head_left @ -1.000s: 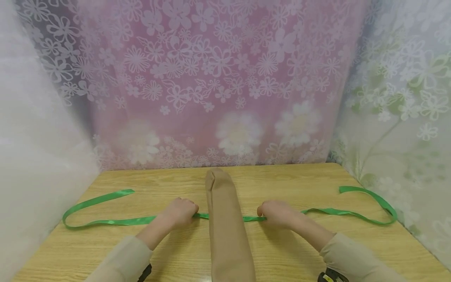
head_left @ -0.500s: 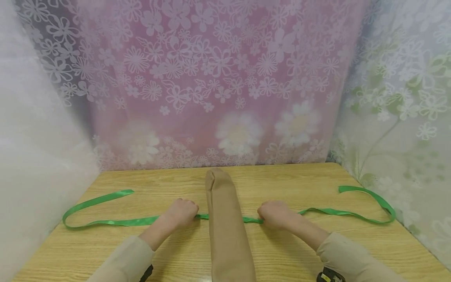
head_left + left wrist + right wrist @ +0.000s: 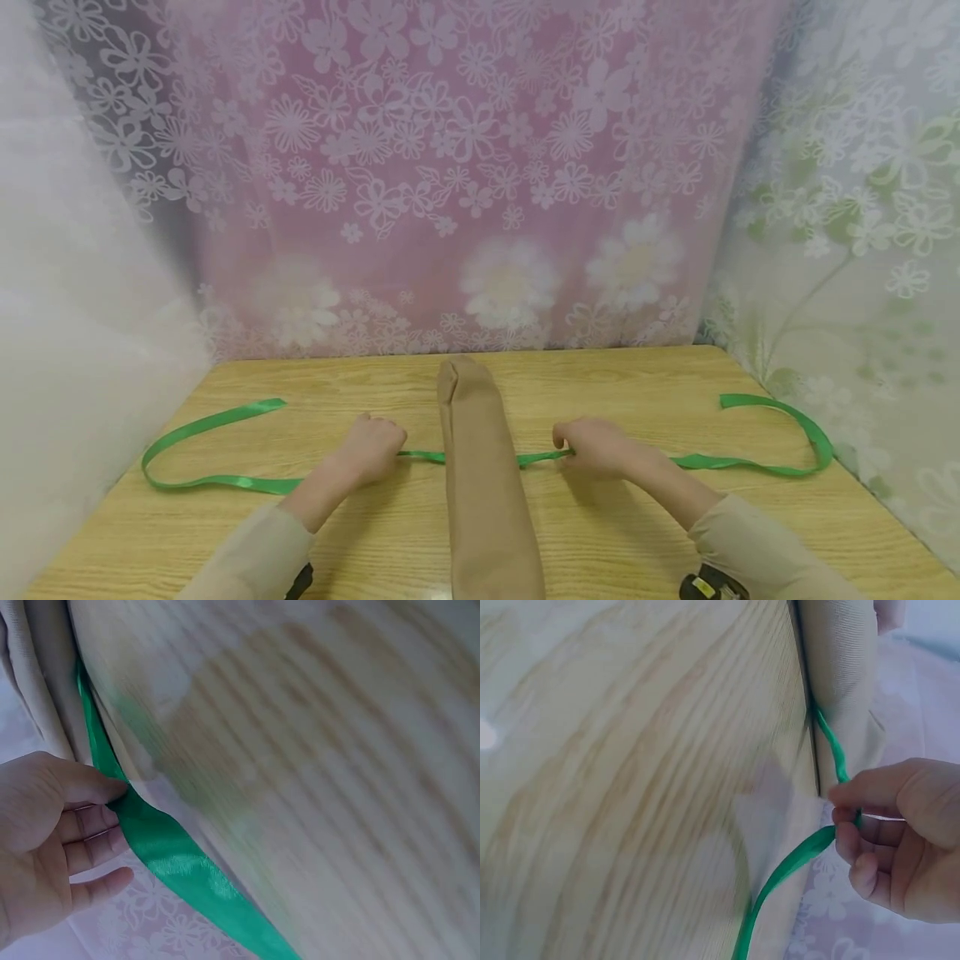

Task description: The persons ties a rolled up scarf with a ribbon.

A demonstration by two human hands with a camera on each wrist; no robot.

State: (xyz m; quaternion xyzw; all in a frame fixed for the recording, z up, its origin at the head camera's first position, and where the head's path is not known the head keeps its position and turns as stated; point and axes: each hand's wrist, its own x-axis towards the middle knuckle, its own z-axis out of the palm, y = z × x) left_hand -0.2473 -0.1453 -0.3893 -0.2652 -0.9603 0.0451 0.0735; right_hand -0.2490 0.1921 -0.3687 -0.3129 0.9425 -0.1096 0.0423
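Note:
A long tan fabric roll (image 3: 487, 483) lies lengthwise down the middle of the table. Under it passes a green satin ribbon (image 3: 243, 482), its two ends curving away to the far left and far right. On the roll's left, my left hand (image 3: 371, 448) pinches the ribbon between thumb and fingers; the left wrist view shows the thumb pressing on the green ribbon (image 3: 180, 859). My right hand (image 3: 600, 447) pinches the ribbon on the other side of the roll. In the right wrist view the ribbon (image 3: 799, 855) runs through the fingertips. The stretch beneath the roll is hidden.
The wood-grain table (image 3: 360, 542) is bounded at the back by a pink floral curtain (image 3: 450, 208). A white sheet (image 3: 90, 333) hangs at the left, and a pale flowered curtain (image 3: 862, 292) at the right.
Both hands have moved a little outward, away from the roll, each with its part of the ribbon. More ribbon shows beside the roll, and the outer loops have shifted slightly inward.

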